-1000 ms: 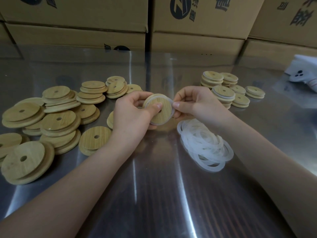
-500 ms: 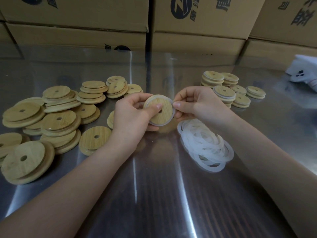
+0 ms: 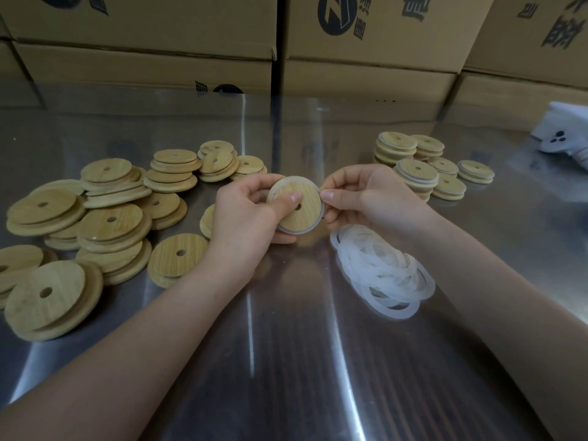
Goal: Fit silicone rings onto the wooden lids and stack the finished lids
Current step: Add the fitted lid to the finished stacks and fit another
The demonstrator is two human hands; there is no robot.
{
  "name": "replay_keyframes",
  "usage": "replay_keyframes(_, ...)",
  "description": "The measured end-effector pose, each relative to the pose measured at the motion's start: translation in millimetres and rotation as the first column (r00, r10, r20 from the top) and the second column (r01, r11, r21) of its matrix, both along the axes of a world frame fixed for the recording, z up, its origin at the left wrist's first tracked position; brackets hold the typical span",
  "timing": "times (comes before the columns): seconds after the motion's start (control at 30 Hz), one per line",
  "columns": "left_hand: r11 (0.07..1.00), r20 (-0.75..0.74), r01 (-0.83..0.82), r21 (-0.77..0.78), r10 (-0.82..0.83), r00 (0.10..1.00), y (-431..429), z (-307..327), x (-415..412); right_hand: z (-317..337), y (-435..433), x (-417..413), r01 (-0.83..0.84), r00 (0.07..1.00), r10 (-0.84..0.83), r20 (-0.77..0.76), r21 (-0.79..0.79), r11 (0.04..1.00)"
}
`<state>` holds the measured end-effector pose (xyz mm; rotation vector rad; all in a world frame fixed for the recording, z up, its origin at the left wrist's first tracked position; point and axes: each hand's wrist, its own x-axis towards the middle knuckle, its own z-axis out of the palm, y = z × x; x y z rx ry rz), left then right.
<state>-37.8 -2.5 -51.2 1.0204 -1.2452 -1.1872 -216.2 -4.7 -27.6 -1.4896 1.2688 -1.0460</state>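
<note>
Lid [image 3: 306, 215] half behind left hand [image 3: 241, 214]

Bare bench [image 3: 286, 361] runs open down the near centre. Loose wooden lids [image 3: 95, 224] crowd the left and silicone rings [image 3: 369, 253] the right, with finished stacks [image 3: 410, 176] behind them. Cartons [image 3: 366, 74] wall off the back, seemingly right at the bench edge.

A small packing or assembly workshop; printed cardboard cartons [image 3: 143, 27] stand stacked like a wall at twelve o'clock; the bench is a sheet-steel table [image 3: 286, 361]; loose wooden lids [image 3: 108, 218] lie heaped in bulk at nine o'clock; ringed lids [image 3: 416, 171] are stacked at two o'clock; silicone rings [image 3: 381, 268] are piled at four o'clock.
</note>
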Motion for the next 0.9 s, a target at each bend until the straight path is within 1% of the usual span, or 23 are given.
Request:
replay_keyframes(0.3, 0.999, -0.027, 0.019, 0.031, -0.018, 0.999, -0.9, -1.1, 0.4, -1.2, -1.5, -1.6, -0.018, 0.999, 0.017, 0.052, 0.036, 0.999)
replay_keyframes(0.43, 0.997, -0.077, 0.037, 0.066, -0.032, 0.997, -2.4, 0.0, 1.1, -2.5, -2.6, -0.9, 0.009, 0.999, -0.008, 0.045, -0.001, 1.0)
replay_keyframes(0.6, 0.992, -0.135, 0.062, 0.106, -0.048, 0.99, -2.3, 1.4, 0.8, -3.7, -3.0, 0.4, 0.029, 0.996, -0.026, 0.09, -0.03, 0.999)
replay_keyframes(0.73, 0.986, -0.186, 0.083, 0.143, -0.055, 0.981, -2.2, 2.7, 0.2, -4.1, -0.9, 2.9, -0.01, 0.999, 0.011, 0.036, -0.043, 0.999)
replay_keyframes(0.9, 0.983, -0.194, 0.094, 0.159, -0.062, 0.979, -2.5, 2.6, 0.2, -3.6, -0.2, 2.7, -0.002, 0.995, 0.007, 0.095, -0.048, 0.999)
